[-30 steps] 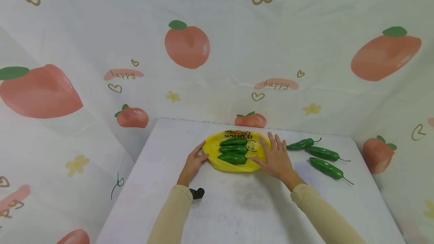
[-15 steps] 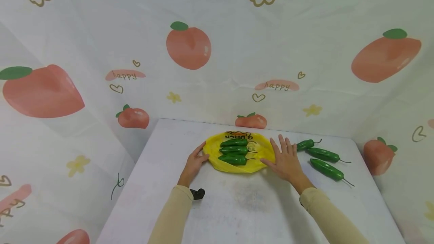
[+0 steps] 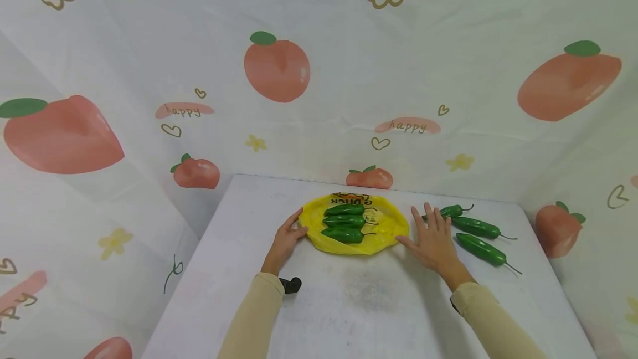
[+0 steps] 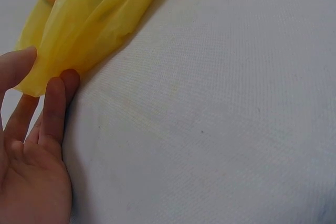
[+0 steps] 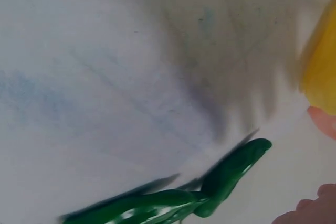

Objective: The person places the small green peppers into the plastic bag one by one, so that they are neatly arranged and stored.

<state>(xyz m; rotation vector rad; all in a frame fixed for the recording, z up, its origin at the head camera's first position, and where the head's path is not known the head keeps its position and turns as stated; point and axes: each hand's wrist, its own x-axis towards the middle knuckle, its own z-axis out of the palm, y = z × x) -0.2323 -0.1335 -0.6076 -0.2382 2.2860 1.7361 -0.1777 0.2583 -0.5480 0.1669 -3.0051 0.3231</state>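
Note:
A yellow plastic bag with dark printed lettering lies spread near the back of the table, and three green chili peppers are side by side in it, stems to the right. My left hand is at the bag's left end; in the left wrist view its thumb and loose fingers touch the yellow plastic. Just right of the bag, my right hand is spread with nothing in it, thumb toward the bag's right edge. Its fingertips overlap the nearest of three more peppers.
White table stands against a white cloth backdrop printed with fruit, flowers and hearts. A small black object shows beside the left sleeve. In the right wrist view, two peppers lie at the bottom edge.
My right hand has moved off the bag's right side, rightward toward the loose peppers. The left hand has stayed at the bag's left end, and the peppers in the bag have not moved.

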